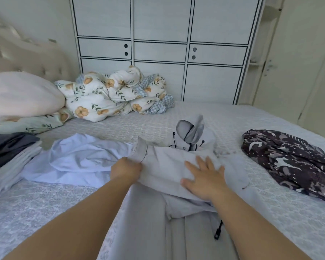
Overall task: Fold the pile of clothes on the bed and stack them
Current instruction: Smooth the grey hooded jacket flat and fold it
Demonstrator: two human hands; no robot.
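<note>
On the bed, the left hand grips one grey hoodie, the right hand presses it flat-fingered, beside two loose garments: white, dark.

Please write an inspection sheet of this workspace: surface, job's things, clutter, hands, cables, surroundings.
Surface: bed with pale patterned cover.
Job's things: grey hooded garment being folded; white garment spread left of it; dark patterned garment unfolded at right; folded stack at left edge.
Clutter: floral quilt bunched at the back; pink pillow.
Hands: left hand grips the grey garment's cuff; right hand presses flat on it.
Cables: nothing seen, only the garment's black drawstring.
Surroundings: white wardrobe, padded headboard.
</note>
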